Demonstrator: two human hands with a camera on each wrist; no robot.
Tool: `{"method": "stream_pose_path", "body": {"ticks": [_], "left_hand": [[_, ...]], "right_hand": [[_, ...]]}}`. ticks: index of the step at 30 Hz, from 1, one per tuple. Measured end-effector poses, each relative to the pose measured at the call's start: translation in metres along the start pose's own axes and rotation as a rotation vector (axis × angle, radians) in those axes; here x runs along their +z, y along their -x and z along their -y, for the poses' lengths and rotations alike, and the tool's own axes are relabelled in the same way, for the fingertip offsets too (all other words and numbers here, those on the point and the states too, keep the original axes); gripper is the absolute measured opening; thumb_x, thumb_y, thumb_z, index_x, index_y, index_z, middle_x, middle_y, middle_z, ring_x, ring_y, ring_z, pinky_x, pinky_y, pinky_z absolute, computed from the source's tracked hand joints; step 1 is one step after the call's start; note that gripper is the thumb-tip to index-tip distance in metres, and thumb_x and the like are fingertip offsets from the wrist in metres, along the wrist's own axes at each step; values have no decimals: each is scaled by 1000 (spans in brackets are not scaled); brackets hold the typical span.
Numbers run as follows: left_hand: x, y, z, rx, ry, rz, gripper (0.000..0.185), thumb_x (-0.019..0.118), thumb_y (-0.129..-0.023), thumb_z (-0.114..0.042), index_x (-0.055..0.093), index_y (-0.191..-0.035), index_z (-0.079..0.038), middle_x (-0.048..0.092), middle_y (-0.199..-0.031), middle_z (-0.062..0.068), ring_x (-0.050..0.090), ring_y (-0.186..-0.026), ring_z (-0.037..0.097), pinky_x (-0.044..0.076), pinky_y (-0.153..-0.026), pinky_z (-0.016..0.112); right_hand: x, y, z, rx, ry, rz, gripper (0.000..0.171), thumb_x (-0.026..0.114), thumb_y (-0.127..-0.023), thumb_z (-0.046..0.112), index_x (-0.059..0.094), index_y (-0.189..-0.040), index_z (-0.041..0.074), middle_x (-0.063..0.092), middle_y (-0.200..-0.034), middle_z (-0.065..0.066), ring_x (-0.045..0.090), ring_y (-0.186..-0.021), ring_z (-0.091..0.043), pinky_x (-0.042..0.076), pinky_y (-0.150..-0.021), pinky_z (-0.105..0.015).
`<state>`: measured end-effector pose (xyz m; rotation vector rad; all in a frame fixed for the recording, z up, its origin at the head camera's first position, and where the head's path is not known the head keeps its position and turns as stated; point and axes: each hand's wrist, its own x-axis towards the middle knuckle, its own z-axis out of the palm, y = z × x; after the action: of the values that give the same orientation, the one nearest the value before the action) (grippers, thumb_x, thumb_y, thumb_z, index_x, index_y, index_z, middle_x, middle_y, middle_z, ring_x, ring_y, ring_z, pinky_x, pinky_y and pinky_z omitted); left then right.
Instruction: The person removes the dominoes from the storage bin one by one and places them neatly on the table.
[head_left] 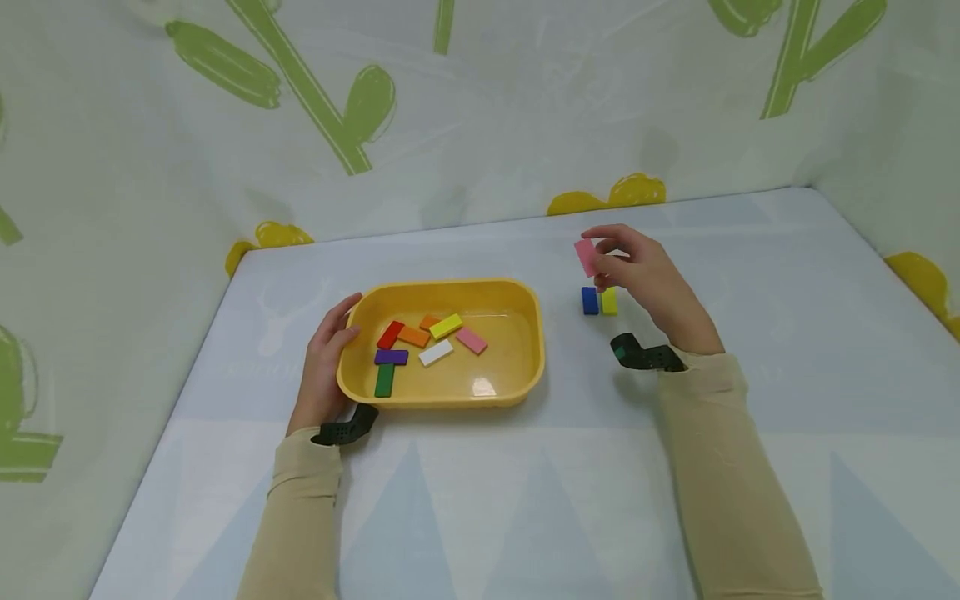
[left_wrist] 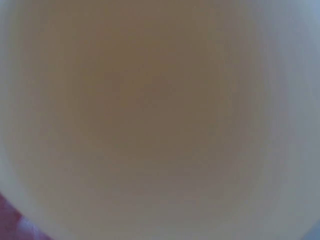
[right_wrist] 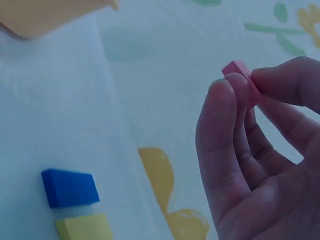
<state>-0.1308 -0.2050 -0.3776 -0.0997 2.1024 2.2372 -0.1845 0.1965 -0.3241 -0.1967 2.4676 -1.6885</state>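
Left wrist view: blurred, nothing readable.
Left hand [head_left: 324, 367]: relaxed against tray [head_left: 525, 367], fingers partly hidden.
Right hand [head_left: 645, 279]: pinches pink block [head_left: 586, 257], mostly covered.

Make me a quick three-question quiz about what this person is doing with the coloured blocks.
1. Which colour is the block pinched by the right hand?
2. True or false: the blue block and the yellow block stand side by side outside the yellow tray.
3. What does the left hand touch?

Key:
1. Pink; it is the pink block.
2. True.
3. The tray's left rim.
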Motion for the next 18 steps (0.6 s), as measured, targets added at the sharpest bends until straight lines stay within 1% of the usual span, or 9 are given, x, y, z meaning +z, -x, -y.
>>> {"method": "stream_pose_path", "body": {"ticks": [5,8,11,14,16,18], "left_hand": [[0,1,3,8,17,1,45,43,-92,-19,35,-136,-23,32,-139,-3,35,-123,20,39,-93,28],[-1,1,4,2,23,2,45,43,-92,-19,35,-136,-23,32,-139,-3,35,-123,21,39,-93,28],[-2,1,5,-5,15,-3,45,43,-92,-19,35,-136,-24,32,-140,-4,35,-124,20,39,-92,26],[-1,1,5,-4,20,2,45,43,-92,-19,35,-137,-24,31,-140,-4,33,-125,20,39,-92,26],[-1,1,4,-1,25,3,45,43,-92,-19,35,-136,-24,30,-140,-4,33,-125,20,39,-92,26],[-1,1,3,5,14,2,45,43,-92,-19,36,-136,-24,31,-140,-5,34,-124,19,39,-92,26]], "right_hand": [[-9,1,-12,68,-10,-36,49,52,-84,49,45,-126,24,50,-111,-4,50,-97,-33,41,-87,-41],[-13,0,-21,103,-18,-41,49,52,-85,47,44,-126,22,50,-112,-6,49,-97,-33,41,-85,-39],[-18,1,-30,129,-12,-45,48,51,-86,44,44,-127,20,49,-112,-7,48,-95,-34,41,-83,-39],[-24,1,-38,154,33,-53,48,50,-87,43,43,-128,19,49,-113,-8,48,-92,-33,41,-81,-39],[-28,2,-44,179,67,-59,47,49,-87,42,43,-128,19,49,-112,-7,48,-90,-31,41,-79,-37],[-30,2,-47,213,115,-64,46,49,-87,42,44,-127,19,50,-112,-7,49,-89,-29,42,-74,-33]]}}
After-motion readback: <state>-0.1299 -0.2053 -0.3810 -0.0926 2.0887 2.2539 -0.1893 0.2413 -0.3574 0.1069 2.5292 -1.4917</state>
